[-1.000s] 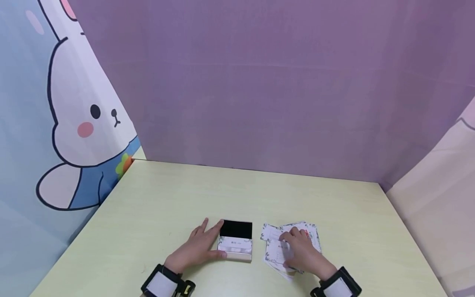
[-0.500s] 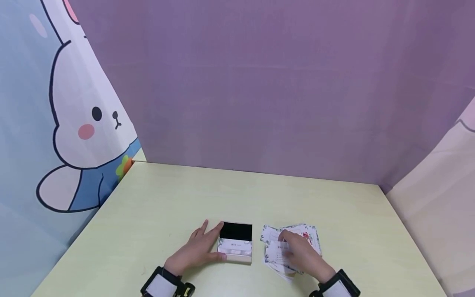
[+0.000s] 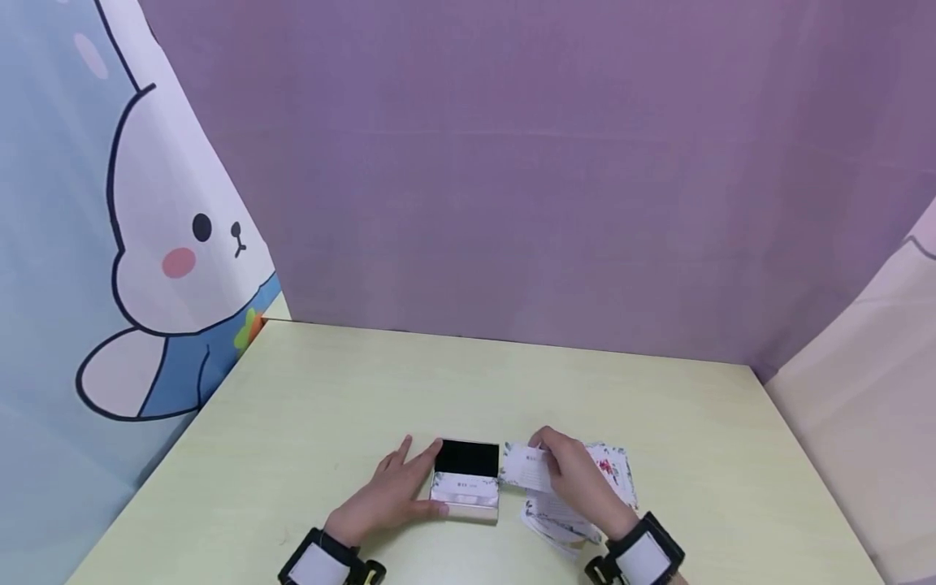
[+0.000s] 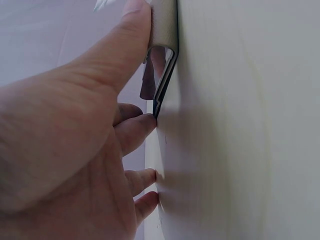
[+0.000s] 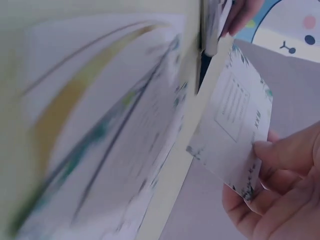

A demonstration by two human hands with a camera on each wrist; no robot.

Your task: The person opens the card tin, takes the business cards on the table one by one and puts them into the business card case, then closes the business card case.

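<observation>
Beside the box's (image 3: 465,481) edge, lifted card (image 3: 526,467).

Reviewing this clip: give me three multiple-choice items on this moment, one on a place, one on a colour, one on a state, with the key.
1. Where does the open card box sit relative to the spread of loose cards?
A. Between the two hands, on the left hand's side of the cards
B. On top of the cards
C. At the far edge of the table

2. What colour is the table?
A. Dark brown
B. Pale yellow-green
C. Bright red

3. What is the right hand doing?
A. Lying flat, holding nothing
B. Pinching one card, lifted off the pile
C. Gripping the box

Key: 1 A, the left hand rests against the box's side with the cards beyond it. 2 B, the head view shows a light greenish top. 3 B, the card sits between thumb and fingers.
</observation>
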